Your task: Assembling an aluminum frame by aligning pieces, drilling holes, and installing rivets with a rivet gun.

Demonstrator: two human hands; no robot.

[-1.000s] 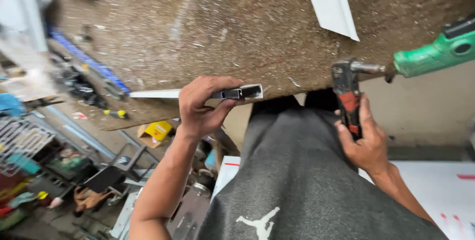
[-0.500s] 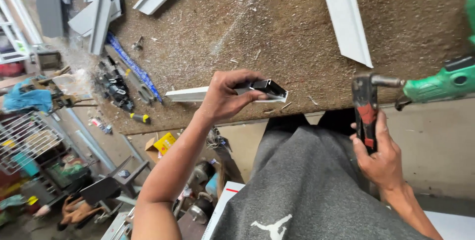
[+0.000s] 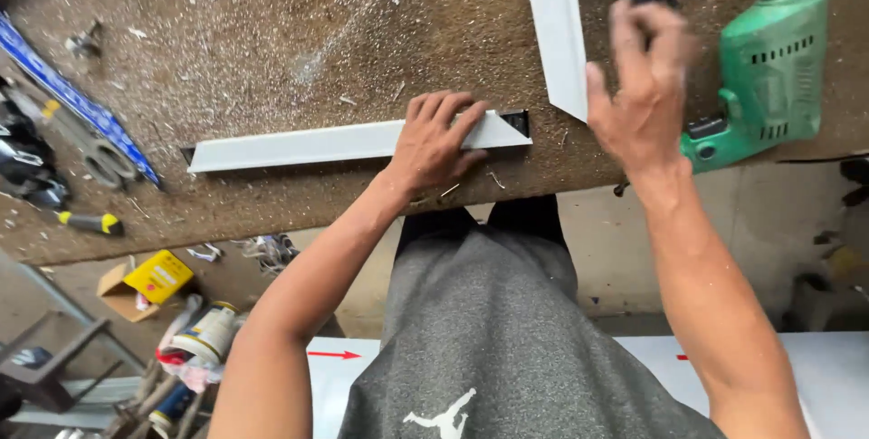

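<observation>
The white metal strip (image 3: 335, 142) lies flat along the workbench (image 3: 272, 50) near its front edge, the left hand (image 3: 436, 142) pressing flat on its mitred end. Just right, the right hand (image 3: 641, 86) hovers spread and empty over a second strip (image 3: 557, 27), beside the green drill (image 3: 765, 68). Lining up the 2 mitres seems underway; next calls for closing the gap squarely.

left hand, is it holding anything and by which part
The left hand presses flat on the white mitred profile near its right, angled end, pinning it to the workbench rather than gripping it.
</observation>
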